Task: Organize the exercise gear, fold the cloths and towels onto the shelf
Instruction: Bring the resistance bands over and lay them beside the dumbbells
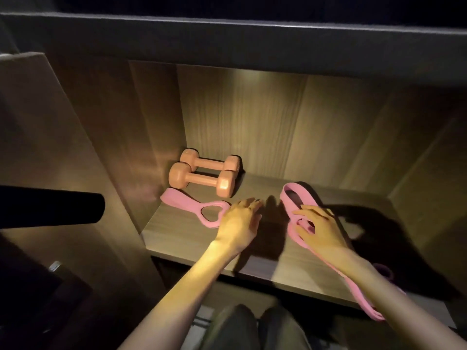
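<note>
gathering pink bands on the shelf point(182, 238), beside the dumbbells point(202, 176).
holding down the short band point(177, 200) at its looped end with straight, relaxed left hand point(237, 223) fingers, likely to keep it flat; covering the long band point(303, 191) with the right hand point(321, 228), clamped or merely pressing, cannot tell; tail hanging off the front edge, probably next to tuck in.

— What encloses the shelf point(177, 236)?
— Wood-grain boards: a back panel point(252, 117), a left side panel point(151, 137) and a right side panel point(417, 160), under a dark grey top board point(227, 39).
— And the light?
— Warm, brightest in the middle; the edges sink into darkness.
</note>
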### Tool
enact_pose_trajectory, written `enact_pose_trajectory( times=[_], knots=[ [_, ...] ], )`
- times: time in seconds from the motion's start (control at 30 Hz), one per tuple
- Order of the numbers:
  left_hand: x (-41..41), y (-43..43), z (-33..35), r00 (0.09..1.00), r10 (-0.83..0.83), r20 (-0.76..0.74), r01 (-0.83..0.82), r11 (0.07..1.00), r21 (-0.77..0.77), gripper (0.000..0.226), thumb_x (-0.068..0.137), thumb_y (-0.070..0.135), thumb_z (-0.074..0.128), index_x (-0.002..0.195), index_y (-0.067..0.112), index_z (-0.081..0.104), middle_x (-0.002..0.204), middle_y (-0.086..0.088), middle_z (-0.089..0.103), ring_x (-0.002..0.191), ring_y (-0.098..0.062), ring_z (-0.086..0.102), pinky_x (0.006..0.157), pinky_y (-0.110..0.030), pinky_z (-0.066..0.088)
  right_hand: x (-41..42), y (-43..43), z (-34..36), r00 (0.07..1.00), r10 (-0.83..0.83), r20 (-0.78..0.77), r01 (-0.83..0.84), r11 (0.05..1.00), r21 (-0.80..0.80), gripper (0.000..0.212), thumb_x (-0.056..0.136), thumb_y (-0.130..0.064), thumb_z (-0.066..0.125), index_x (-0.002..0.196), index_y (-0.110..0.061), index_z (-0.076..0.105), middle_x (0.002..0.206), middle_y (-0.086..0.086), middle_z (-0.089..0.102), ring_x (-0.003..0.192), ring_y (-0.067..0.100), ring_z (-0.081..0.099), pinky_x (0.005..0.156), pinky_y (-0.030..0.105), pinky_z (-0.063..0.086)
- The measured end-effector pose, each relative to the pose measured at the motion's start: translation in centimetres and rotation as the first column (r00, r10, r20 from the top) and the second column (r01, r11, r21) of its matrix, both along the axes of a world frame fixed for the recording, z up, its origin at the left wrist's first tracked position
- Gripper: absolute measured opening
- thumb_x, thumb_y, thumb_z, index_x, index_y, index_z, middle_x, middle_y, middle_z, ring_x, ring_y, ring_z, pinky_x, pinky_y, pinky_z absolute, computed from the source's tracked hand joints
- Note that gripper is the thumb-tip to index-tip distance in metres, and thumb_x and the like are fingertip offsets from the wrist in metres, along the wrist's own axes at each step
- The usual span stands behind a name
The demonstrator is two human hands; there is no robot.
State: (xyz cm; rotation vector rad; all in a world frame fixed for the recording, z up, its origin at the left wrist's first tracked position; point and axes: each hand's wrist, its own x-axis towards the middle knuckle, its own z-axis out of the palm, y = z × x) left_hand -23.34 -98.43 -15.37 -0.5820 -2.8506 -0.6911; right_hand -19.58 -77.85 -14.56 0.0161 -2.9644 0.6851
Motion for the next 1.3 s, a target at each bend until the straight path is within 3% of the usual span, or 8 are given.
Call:
enact_pose_trajectory(
  times=[0.2,0.3,0.47,0.63,0.77,0.9,1.17,1.3],
  knots=[
    [-0.2,5.7,-2.6,0.981,-0.113,0.158,0.12,0.992,-0.037,0.042,0.098,0.028,0.045,0.14,0.029,0.044,0.143,-0.002,0.045,0.124,-0.026,0.048,0.098,-0.038,0.045,0.2,5.2,-2.6,0.966,-0.228,0.123,0.237,0.97,-0.062,0.046,0.09,-0.034,0.062,0.132,-0.02,0.052,0.13,0.005,0.054,0.119,0.027,0.048,0.1,0.037,0.041],
    [-0.6,6.7,-4.0,0.97,-0.142,0.198,0.139,0.99,0.031,0.04,0.097,0.026,0.047,0.137,0.026,0.047,0.132,-0.003,0.056,0.114,-0.026,0.056,0.094,-0.039,0.048,-0.5,5.8,-4.0,0.946,-0.198,0.257,0.275,0.911,-0.307,0.056,0.088,-0.039,0.064,0.137,-0.022,0.043,0.129,0.004,0.054,0.117,0.024,0.052,0.099,0.043,0.045],
    [-0.7,6.6,-5.6,0.955,-0.234,0.182,0.19,0.954,0.232,0.041,0.094,0.018,0.054,0.135,0.021,0.051,0.13,0.001,0.061,0.119,-0.016,0.055,0.102,-0.031,0.042,-1.5,5.9,-4.4,0.981,-0.175,0.081,0.191,0.828,-0.527,0.036,0.073,-0.021,0.079,0.1,-0.033,0.059,0.099,-0.017,0.061,0.089,0.002,0.06,0.067,0.012,0.046],
    [-1.2,6.5,-5.2,0.914,-0.261,0.31,0.116,0.901,0.418,0.042,0.096,0.014,0.053,0.137,0.017,0.05,0.132,-0.001,0.059,0.122,-0.012,0.053,0.102,-0.022,0.042,-2.6,6.4,-4.4,0.984,-0.178,0.013,0.162,0.864,-0.477,0.02,0.076,-0.001,0.075,0.093,-0.01,0.071,0.097,0.001,0.067,0.094,0.013,0.062,0.082,0.023,0.05],
    [-1.2,5.5,-4.0,0.906,-0.171,0.388,-0.085,0.823,0.561,0.039,0.096,0.011,0.053,0.135,0.012,0.05,0.126,-0.006,0.062,0.111,-0.006,0.056,0.084,-0.001,0.039,-2.9,5.7,-2.1,0.994,-0.081,-0.07,0.046,0.917,-0.397,0.02,0.081,-0.014,0.071,0.093,-0.029,0.065,0.088,-0.014,0.066,0.08,-0.001,0.064,0.059,0.006,0.048],
    [-0.8,3.4,-2.5,0.915,-0.113,0.387,-0.19,0.726,0.661,0.038,0.097,0.012,0.053,0.134,0.011,0.05,0.125,-0.013,0.061,0.105,-0.012,0.059,0.084,-0.014,0.046,-2.5,4.1,1.9,0.988,0.036,-0.152,-0.099,0.899,-0.426,0.019,0.087,-0.018,0.066,0.096,-0.033,0.059,0.085,-0.018,0.065,0.08,-0.002,0.065,0.063,0.009,0.049],
    [2.3,-0.4,2.9,0.993,-0.117,-0.016,0.106,0.823,0.558,0.059,0.093,0.031,0.057,0.146,0.028,0.031,0.152,0.009,0.03,0.141,-0.007,0.026,0.112,-0.03,0.028,0.8,-0.2,8.8,0.954,0.281,-0.1,-0.298,0.898,-0.323,0.044,0.089,-0.001,0.057,0.121,-0.026,0.042,0.094,-0.009,0.056,0.082,-0.001,0.053,0.066,-0.002,0.039],
    [4.4,-1.7,4.6,0.949,-0.304,0.078,0.227,0.838,0.497,0.071,0.085,0.048,0.059,0.146,0.037,0.025,0.153,0.013,0.027,0.145,-0.004,0.015,0.109,-0.019,0.025,3.6,-1.2,10.4,0.917,0.396,-0.042,-0.391,0.874,-0.288,0.045,0.088,-0.019,0.06,0.114,-0.043,0.032,0.092,-0.007,0.067,0.079,0.008,0.064,0.076,0.021,0.051]
  ],
)
